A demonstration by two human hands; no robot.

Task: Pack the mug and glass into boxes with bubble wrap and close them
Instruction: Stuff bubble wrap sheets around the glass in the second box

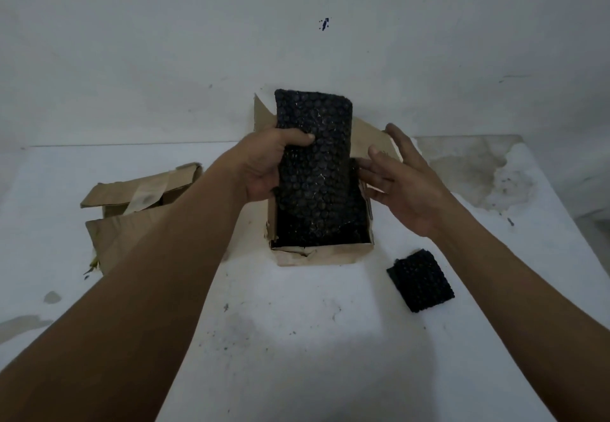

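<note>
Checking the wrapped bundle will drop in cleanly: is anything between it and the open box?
Nothing visible does: the left hand holds the wrapped bundle with its lower end already inside the open box.

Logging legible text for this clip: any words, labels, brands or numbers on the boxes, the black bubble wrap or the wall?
None readable.
Open box: plain brown card, no print shows.
Second box: plain card with a pale tape strip, no print.
Black bubble wrap bundle, gripped by the left hand, and the loose piece: no label.
Wall: dark specks only, not writing.
</note>
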